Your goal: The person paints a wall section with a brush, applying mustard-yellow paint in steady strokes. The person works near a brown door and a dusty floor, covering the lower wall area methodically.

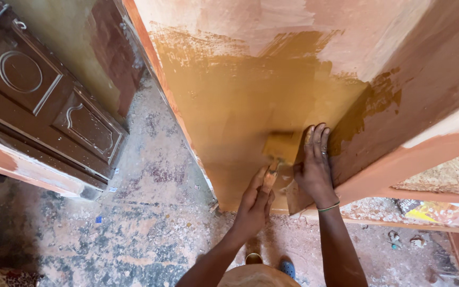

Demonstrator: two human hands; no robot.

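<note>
A wide paintbrush (pixel 281 146) loaded with mustard-yellow paint lies flat against the wall (pixel 240 101), low down near an inner corner. My left hand (pixel 256 202) grips its handle from below. My right hand (pixel 314 167) is pressed flat on the wall just right of the bristles, fingers pointing up, with a green bangle at the wrist. The lower wall is wet yellow; above it is pale pink plaster.
A dark brown carved door (pixel 38 95) leans at the left. The rough floor (pixel 134 212) is speckled with paint. A small round tin (pixel 253 259) and a blue sandal (pixel 288 268) sit by my feet. An orange-brown band (pixel 415 159) runs along the right wall.
</note>
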